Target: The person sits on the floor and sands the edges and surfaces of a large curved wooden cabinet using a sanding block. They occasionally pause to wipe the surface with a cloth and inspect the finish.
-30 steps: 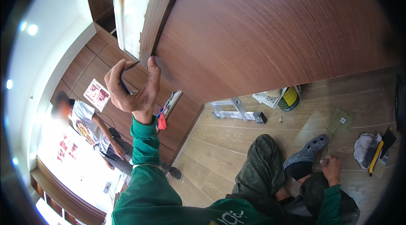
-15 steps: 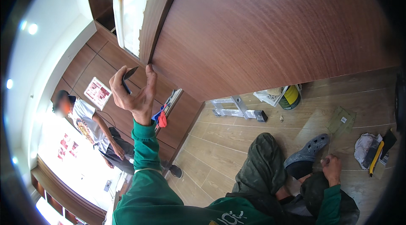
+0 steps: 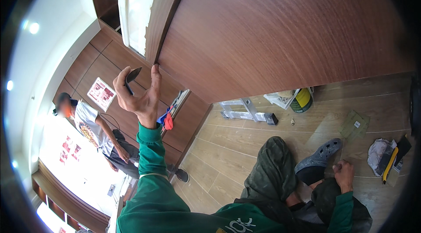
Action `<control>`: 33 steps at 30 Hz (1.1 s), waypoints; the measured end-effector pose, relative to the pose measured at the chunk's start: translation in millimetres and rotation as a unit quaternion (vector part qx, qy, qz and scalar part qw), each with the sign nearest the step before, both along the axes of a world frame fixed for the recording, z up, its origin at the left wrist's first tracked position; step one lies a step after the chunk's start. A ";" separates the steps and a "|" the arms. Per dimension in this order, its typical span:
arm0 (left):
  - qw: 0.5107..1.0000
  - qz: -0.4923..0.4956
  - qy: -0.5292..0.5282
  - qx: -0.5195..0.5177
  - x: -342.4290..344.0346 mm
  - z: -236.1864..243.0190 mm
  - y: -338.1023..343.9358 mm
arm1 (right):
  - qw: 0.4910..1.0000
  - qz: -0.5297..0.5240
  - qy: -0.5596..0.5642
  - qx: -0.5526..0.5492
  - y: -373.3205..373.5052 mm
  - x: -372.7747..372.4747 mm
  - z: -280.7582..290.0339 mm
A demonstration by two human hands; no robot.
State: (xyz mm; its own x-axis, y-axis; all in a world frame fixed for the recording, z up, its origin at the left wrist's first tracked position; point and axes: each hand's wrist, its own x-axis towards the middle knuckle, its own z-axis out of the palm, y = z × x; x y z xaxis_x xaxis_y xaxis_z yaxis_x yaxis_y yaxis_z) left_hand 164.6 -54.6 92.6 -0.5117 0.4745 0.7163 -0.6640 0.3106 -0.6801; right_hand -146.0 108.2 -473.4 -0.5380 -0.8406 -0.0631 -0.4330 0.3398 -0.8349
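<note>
My left hand (image 3: 142,97) is raised at the panel's lower left corner. Its curled fingers hold a dark pointed blade (image 3: 134,74), whose tip sticks out toward the thumb; any handle is hidden in the hand. The thumb is stretched out and its tip touches the edge of the brown wood-grain panel (image 3: 280,31). My right hand (image 3: 344,175) rests by my bent knee, low on the right, with the fingers curled closed and no object showing in them.
An aluminium ladder (image 3: 250,112) shows under the panel beside a yellow-and-black bucket (image 3: 301,100). On the floor at right lie a yellow-handled tool (image 3: 390,165), a cloth (image 3: 376,156) and a cardboard piece (image 3: 355,124). Another person (image 3: 98,132) stands at left.
My left hand has shifted very slightly upward along the panel edge, the blade turning a little with it. My right hand stays where it was.
</note>
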 end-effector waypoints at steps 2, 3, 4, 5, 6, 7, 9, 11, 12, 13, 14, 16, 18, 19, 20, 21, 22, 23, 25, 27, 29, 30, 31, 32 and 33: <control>1.000 0.000 0.003 0.012 0.5 -1.5 1.1 | 1.000 -0.001 -0.003 0.005 -0.5 0.3 1.4; 1.000 0.004 0.004 0.010 1.2 -1.9 1.5 | 1.000 0.002 -0.001 0.005 -0.7 0.1 1.9; 1.000 0.007 0.005 0.008 2.2 -2.0 2.0 | 1.000 0.005 0.002 0.004 -0.8 -0.1 2.3; 1.000 0.009 0.005 0.006 2.9 -2.4 1.3 | 1.000 0.006 0.004 0.005 -0.1 -0.6 2.6; 1.000 0.007 0.006 0.007 3.8 -2.3 1.0 | 1.000 0.004 0.008 0.004 0.1 -0.8 1.7; 1.000 0.005 0.007 0.008 4.9 -1.9 0.7 | 1.000 0.002 0.011 0.002 0.0 -0.9 -0.2; 1.000 0.002 0.010 0.009 6.4 -2.5 0.5 | 1.000 0.002 0.007 -0.002 -0.8 -0.8 -3.3; 1.000 -0.004 0.015 0.010 7.7 -3.0 -1.1 | 1.000 0.003 -0.006 -0.007 -1.6 -1.4 -3.9; 1.000 -0.005 0.012 0.010 7.1 -2.4 -0.9 | 1.000 0.002 -0.004 -0.005 -1.8 -1.4 -3.4; 1.000 -0.006 0.009 0.010 5.5 -1.9 -0.7 | 1.000 0.002 -0.001 -0.003 -2.0 -1.4 -2.8; 1.000 -0.007 0.006 0.010 4.3 -1.9 -0.2 | 1.000 0.002 0.002 -0.001 -2.1 -1.2 -2.7; 1.000 -0.012 0.006 0.005 2.5 -1.8 -1.1 | 1.000 0.003 -0.001 0.004 -2.5 -1.0 -0.7; 1.000 -0.014 0.011 0.006 1.3 -2.2 -3.6 | 1.000 0.001 -0.004 0.011 -1.9 -1.5 1.3; 1.000 -0.011 0.015 0.009 1.5 -2.5 -4.6 | 1.000 0.001 -0.006 0.015 -1.8 -2.0 2.2; 1.000 -0.008 0.020 0.012 2.2 -2.9 -5.2 | 1.000 0.002 -0.007 0.018 -2.3 -2.7 2.9; 1.000 -0.011 0.025 0.015 2.2 -4.2 -5.6 | 1.000 0.004 0.006 0.011 -3.4 -2.9 0.7; 0.999 -0.013 0.031 0.019 1.5 -6.8 -6.0 | 1.000 0.007 0.019 0.005 -4.4 -2.3 -5.0; 0.999 -0.011 0.037 0.020 2.2 -9.5 -4.9 | 0.999 0.014 0.034 -0.004 -5.9 -1.8 -10.5; 0.998 -0.026 0.047 0.036 1.3 -11.4 -7.4 | 0.999 0.033 0.021 0.007 -7.0 -1.6 -19.6; 0.997 -0.038 0.050 0.036 -11.3 -13.0 -12.7 | 0.999 0.026 0.044 -0.003 -8.2 -3.6 -30.7; 0.998 -0.048 0.026 -0.011 -17.0 -7.0 -19.1 | 0.999 0.016 0.044 -0.021 -15.3 -1.9 -38.2; 0.998 -0.043 0.020 -0.032 -15.8 -10.3 -20.4 | 0.999 0.019 0.025 -0.012 -14.1 -2.7 -40.9; 0.998 -0.041 0.024 -0.029 -10.4 -11.4 -18.5 | 1.000 0.022 0.005 -0.003 -14.9 -1.1 -45.0; 0.998 -0.044 0.029 -0.023 -8.4 -12.8 -19.5 | 1.000 0.027 0.013 0.000 -12.2 0.6 -53.4; 0.998 -0.043 0.034 -0.021 -3.0 -11.7 -17.8 | 0.999 0.037 0.022 0.000 -14.5 1.1 -61.2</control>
